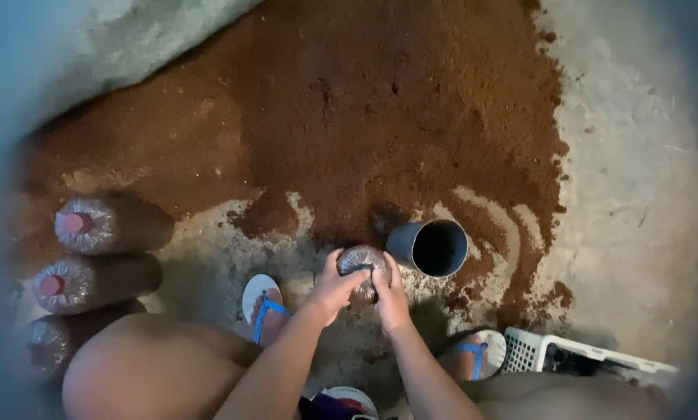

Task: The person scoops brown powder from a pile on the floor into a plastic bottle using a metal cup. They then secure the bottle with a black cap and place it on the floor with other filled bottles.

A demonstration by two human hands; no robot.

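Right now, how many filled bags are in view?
4: one held in both hands, three lying stacked at left, top, middle, bottom. More may be hidden beyond the left edge.

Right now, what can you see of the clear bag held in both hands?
The clear plastic bag looks packed full of brown material, round and seen from above. The left hand and the right hand grip its top from either side. It sits upright near the floor, beside the open grey pipe.

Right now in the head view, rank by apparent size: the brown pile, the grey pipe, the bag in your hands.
1. Brown pile, by far the largest.
2. Grey pipe.
3. Bag, partly hidden by both hands, so its rank against the pipe is unsure.
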